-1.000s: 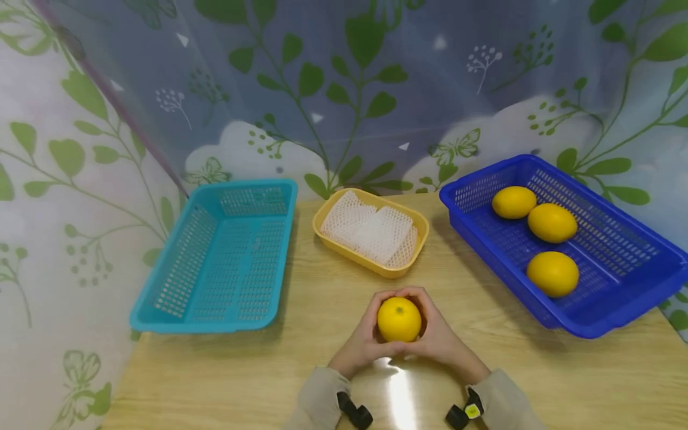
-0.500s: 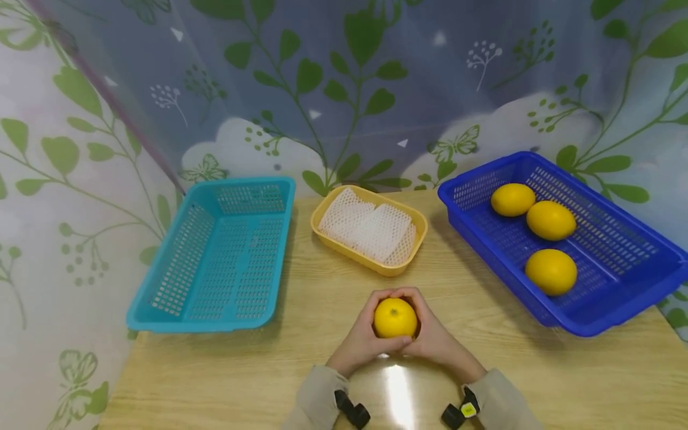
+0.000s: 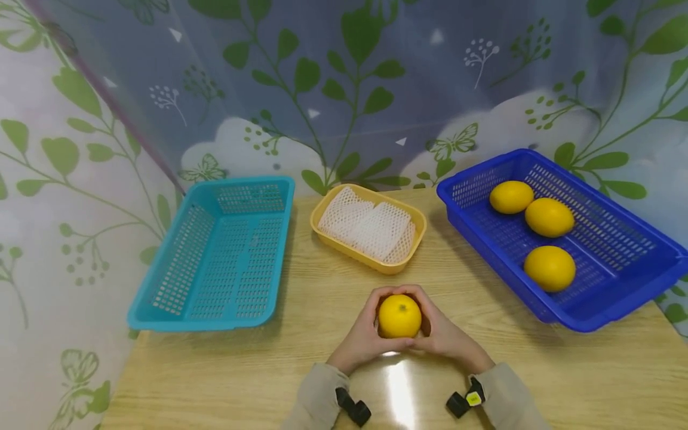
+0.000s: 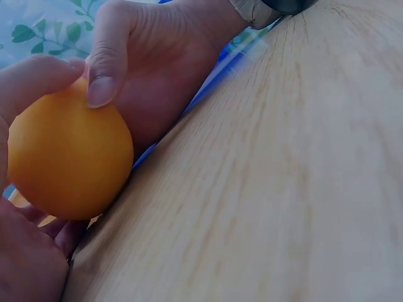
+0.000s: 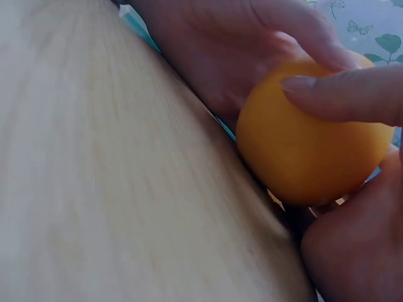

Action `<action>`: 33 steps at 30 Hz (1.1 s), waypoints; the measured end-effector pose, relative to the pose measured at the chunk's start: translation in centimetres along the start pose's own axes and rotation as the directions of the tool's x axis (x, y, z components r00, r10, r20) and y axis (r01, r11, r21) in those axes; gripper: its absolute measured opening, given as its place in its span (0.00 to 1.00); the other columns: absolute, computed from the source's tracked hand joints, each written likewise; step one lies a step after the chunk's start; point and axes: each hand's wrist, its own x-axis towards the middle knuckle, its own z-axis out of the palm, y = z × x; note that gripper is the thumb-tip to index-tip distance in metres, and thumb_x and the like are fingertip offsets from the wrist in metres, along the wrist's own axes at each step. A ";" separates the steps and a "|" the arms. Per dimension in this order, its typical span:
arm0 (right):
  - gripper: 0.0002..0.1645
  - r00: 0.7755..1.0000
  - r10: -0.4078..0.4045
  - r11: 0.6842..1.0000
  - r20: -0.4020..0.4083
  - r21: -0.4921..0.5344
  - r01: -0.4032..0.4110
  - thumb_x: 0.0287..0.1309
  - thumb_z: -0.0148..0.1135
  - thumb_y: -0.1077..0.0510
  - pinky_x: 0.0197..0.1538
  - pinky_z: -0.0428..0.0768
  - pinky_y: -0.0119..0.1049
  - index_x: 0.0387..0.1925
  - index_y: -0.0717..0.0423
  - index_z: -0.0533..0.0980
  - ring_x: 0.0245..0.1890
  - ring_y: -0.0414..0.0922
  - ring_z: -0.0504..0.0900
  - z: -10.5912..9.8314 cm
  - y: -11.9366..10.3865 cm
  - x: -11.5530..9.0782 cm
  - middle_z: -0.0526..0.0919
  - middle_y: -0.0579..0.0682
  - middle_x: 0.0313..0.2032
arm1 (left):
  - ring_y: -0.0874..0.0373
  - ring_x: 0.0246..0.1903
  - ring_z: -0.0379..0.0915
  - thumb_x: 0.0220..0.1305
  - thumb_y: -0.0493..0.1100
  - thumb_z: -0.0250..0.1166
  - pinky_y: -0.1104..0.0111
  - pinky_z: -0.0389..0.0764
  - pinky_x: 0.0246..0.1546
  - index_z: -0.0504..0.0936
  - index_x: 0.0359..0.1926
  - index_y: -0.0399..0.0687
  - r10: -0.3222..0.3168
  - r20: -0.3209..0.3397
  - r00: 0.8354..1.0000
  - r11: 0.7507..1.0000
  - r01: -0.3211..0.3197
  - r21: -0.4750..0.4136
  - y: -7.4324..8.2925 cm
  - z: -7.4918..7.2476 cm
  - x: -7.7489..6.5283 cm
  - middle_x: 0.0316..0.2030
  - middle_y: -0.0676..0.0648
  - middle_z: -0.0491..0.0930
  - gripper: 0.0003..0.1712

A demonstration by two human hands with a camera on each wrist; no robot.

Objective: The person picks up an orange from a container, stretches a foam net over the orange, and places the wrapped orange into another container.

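Observation:
Both hands cup a yellow lemon [image 3: 400, 321] low over the wooden table, in front of the small tray. My left hand [image 3: 359, 341] curls round its left side and my right hand [image 3: 444, 338] round its right. The thumbs meet on the near side, and the fingertips come together at the far side. In the head view the lemon's stem end faces up. The left wrist view shows the lemon [image 4: 72, 154] close to the tabletop, a thumb pressed on its skin. From the right wrist, the lemon [image 5: 302, 141] has both thumbs lying across it.
A yellow tray [image 3: 322, 240] with white foam net sleeves [image 3: 365, 224] stands behind the hands. To the left is a teal basket [image 3: 242, 257] with nothing in it. A blue basket [image 3: 596, 280] at the right holds three lemons [image 3: 549, 269]. Patterned curtain hangs behind.
The lemon has shifted slightly within the hands, its stem end swinging a little left, then back right. Both hands keep holding it in nearly the same place; baskets and tray stay put.

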 end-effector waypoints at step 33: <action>0.44 0.996 -0.087 0.986 0.035 0.143 0.081 0.54 0.65 0.68 0.69 0.61 0.35 0.69 0.68 0.56 0.68 0.51 0.63 0.4 0.3 0.2 0.61 0.66 0.67 | 0.57 0.62 0.65 0.52 0.50 0.77 0.57 0.64 0.65 0.63 0.66 0.64 -0.001 -0.032 0.999 0.999 0.002 0.038 0.0 -0.7 -1.1 0.63 0.56 0.68 0.44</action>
